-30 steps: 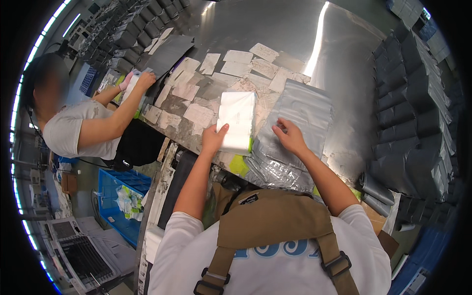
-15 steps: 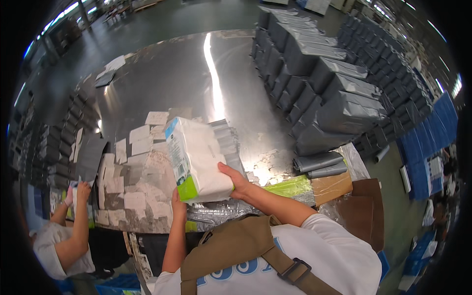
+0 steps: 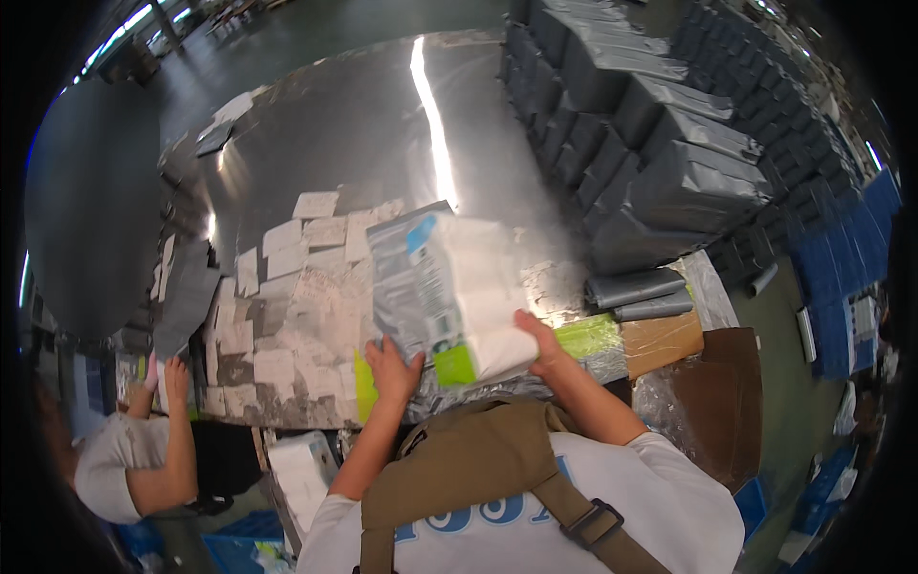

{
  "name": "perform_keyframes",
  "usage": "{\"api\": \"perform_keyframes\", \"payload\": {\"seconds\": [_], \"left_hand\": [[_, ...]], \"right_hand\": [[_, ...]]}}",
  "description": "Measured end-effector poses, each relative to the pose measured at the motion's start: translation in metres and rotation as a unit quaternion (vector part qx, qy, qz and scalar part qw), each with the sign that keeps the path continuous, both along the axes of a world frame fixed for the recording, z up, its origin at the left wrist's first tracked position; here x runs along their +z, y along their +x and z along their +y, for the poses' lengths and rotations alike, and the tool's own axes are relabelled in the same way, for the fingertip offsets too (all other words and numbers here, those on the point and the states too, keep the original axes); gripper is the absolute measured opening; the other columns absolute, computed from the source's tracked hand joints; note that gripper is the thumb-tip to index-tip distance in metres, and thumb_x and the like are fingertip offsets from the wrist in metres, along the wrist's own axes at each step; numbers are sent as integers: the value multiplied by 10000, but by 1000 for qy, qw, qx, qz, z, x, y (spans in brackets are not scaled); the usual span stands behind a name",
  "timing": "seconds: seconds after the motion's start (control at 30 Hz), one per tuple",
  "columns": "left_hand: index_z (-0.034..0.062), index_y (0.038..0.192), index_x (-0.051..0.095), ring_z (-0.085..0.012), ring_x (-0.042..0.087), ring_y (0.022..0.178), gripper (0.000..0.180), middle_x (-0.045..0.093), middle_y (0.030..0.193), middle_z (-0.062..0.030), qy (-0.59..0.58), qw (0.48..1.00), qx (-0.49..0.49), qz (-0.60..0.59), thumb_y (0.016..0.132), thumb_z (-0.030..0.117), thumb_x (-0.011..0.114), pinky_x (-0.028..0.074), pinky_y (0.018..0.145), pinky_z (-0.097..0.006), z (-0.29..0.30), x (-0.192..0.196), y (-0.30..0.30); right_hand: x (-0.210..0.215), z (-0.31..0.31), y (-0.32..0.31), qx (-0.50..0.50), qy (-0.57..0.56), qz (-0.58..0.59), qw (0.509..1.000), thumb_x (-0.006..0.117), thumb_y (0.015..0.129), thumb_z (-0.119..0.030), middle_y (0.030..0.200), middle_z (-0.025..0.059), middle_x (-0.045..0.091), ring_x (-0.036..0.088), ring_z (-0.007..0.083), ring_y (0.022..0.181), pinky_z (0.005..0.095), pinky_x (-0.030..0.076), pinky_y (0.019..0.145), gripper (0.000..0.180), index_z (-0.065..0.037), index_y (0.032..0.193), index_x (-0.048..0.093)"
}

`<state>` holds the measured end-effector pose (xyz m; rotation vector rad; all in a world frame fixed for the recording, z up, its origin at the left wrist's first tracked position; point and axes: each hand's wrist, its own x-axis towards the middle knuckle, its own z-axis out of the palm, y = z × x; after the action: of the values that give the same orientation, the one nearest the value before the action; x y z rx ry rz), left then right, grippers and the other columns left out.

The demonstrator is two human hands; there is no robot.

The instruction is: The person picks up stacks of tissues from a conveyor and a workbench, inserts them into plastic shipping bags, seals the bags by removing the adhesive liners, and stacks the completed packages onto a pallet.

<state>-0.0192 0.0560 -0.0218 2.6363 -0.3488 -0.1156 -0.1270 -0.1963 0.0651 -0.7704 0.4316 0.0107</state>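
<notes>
- Pack, white with a green near corner and a blue far corner, leans over the grey bags on the metal table; whether it rests on them I cannot tell
- Left hand has just come off it, fingers spread, over the near left of the bags, touch unclear
- Right hand keeps its grip on the pack's near right side
- Compared with half a second ago, the pack has moved right across the bags, baring their left part
- That seems to leave the right hand alone steadying the pack and the left free for the bags
- Grey parcels stand far right, two rolls lie nearer, and a co-worker is at left
</notes>
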Motion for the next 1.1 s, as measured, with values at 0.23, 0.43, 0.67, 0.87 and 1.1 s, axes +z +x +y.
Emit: {"api": "perform_keyframes", "payload": {"seconds": [0.23, 0.43, 0.67, 0.87, 1.1], "left_hand": [[-59, 1254, 534, -437, 490, 1140, 622, 439, 1295, -284, -35, 995, -67, -60, 765, 240, 777, 438, 972, -445, 5, 28, -23], [16, 1054, 636, -327, 539, 1002, 379, 553, 1083, -140, -56, 934, -326, -137, 708, 126, 746, 490, 851, -399, -31, 43, -9], [24, 852, 614, -302, 543, 840, 188, 543, 880, -104, -18, 926, -344, -152, 679, 58, 678, 499, 741, -398, -43, -1, 19], [21, 826, 607, -308, 540, 831, 128, 538, 853, -109, -89, 919, -356, -142, 704, 36, 641, 494, 731, -395, -42, 13, 27], [7, 869, 627, -340, 558, 863, 128, 563, 869, -139, -145, 935, -309, -98, 747, 33, 660, 489, 751, -418, -39, 1, 36]], "right_hand": [[-26, -94, -64, -177, -4, -26, 984, 591, 939, -349, 1348, 172, 545, 566, 308, 1196, 423, 438, 1049, 633, 28, 1407, 394], [-30, -60, -100, -69, -111, 37, 991, 664, 846, -176, 1353, 159, 527, 549, 269, 1198, 382, 433, 1031, 698, 10, 1444, 356], [-31, -15, -91, 36, -149, 62, 986, 732, 788, -136, 1406, 132, 487, 477, 223, 1267, 337, 368, 1066, 854, -3, 1503, 284], [-23, 3, -83, 74, -200, 39, 976, 744, 778, -140, 1466, 135, 421, 393, 229, 1352, 337, 282, 1125, 920, -8, 1527, 224], [-18, 9, -78, 118, -229, 41, 965, 742, 793, -219, 1440, 139, 437, 433, 249, 1317, 354, 326, 1099, 884, -14, 1509, 266]]}}
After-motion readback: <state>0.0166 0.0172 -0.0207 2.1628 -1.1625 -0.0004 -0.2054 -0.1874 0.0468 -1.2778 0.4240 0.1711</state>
